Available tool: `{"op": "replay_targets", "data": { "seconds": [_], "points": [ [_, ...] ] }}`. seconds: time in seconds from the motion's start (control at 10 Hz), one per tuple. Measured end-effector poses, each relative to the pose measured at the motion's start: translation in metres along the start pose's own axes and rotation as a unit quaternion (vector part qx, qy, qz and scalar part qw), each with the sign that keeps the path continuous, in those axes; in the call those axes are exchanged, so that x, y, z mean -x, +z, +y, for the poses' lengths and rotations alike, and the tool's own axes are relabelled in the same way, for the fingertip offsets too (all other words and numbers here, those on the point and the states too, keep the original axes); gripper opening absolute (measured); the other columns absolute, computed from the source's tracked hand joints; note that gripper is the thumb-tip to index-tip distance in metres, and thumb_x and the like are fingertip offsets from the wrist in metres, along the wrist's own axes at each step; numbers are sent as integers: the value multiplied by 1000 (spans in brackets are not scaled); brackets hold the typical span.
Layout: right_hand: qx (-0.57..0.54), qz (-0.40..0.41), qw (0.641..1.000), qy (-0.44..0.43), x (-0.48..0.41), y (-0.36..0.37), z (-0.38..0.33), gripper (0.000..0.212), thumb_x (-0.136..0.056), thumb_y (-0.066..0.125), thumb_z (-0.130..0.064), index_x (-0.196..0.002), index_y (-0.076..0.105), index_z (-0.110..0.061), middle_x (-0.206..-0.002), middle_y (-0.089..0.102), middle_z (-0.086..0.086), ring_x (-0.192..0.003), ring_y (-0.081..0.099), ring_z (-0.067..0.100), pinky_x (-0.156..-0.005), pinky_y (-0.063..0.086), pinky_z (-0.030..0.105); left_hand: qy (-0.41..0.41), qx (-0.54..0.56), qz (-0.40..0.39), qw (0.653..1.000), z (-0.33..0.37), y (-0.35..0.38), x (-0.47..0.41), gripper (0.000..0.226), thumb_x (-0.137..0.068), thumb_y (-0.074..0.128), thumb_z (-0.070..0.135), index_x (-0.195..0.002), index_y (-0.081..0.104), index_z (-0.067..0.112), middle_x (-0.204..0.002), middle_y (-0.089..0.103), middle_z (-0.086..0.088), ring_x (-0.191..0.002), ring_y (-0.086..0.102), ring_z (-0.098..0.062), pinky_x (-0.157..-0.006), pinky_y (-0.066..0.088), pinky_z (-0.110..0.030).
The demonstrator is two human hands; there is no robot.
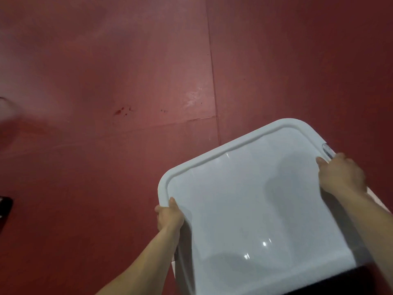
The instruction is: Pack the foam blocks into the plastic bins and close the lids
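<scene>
A large white plastic lid (251, 199) with rounded corners and a raised rim fills the lower right of the head view, tilted. My left hand (169, 217) grips its left edge, thumb on top. My right hand (342, 174) grips its right edge beside a clear latch (327, 151). Under the lid a translucent bin wall (184, 258) shows below my left hand. No foam blocks are visible; the bin's inside is hidden by the lid.
Dark red floor (127, 81) with panel seams and small stains spreads all around. A dark object (5, 207) sits at the left edge. A blurred pale shape (4, 107) lies at the far left. Something black (340, 279) is at the bottom right.
</scene>
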State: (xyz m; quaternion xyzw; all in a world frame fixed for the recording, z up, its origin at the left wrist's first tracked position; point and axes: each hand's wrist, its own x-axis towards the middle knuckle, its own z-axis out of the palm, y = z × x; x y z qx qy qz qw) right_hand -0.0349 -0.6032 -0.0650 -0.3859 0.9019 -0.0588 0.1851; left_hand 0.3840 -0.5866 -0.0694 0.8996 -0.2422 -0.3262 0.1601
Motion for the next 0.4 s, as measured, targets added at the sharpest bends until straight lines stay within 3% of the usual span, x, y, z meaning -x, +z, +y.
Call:
{"op": "replay_targets", "data": {
  "seconds": [0.2,0.4],
  "points": [
    [-6,-61,998,-31,25,-23,-6,75,-99,33,-59,-145,34,0,-148,40,26,-136,39,42,-111,30,57,30,-49,-22,998,1,-7,9,92,-90,45,68,-151,21,4,-151,36,-21,-132,44,-43,-108,39,-51],
    [-16,-58,995,-82,103,-83,-25,85,-94,23,-70,-158,12,-14,-165,15,11,-152,13,29,-118,15,56,196,-40,-38,979,37,-38,56,95,-89,50,67,-157,16,10,-160,27,-16,-144,30,-37,-117,28,-51]
  ]
}}
